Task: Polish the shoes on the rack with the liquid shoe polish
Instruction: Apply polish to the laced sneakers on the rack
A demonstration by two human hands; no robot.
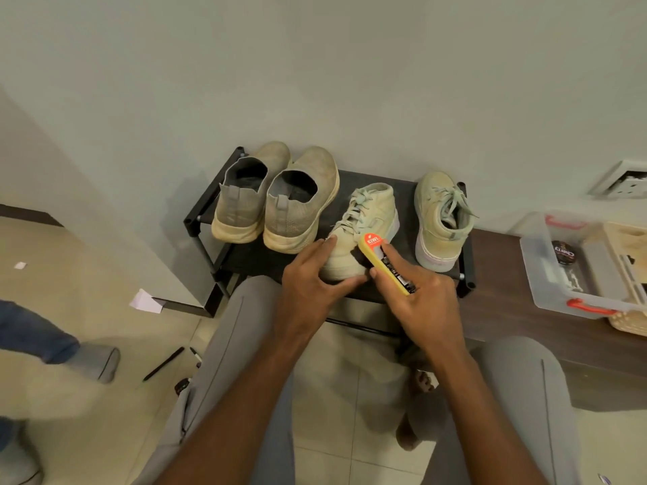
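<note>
4 pale shoes (301, 204) on black rack (199, 218) — yellow polish bottle (385, 262) slanted against the third's toe.

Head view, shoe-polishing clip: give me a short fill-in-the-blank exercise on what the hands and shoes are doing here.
1. The right hand grips the yellow liquid polish bottle with the brand name ____ on its orange label.
2. The left hand steadies the pale green lace-up sneaker that the bottle is pressed against, with its toe pointing ____ the person.
3. The black metal shoe rack carries ____ shoes on its top shelf.

Missing words: KIWI; toward; four
</note>
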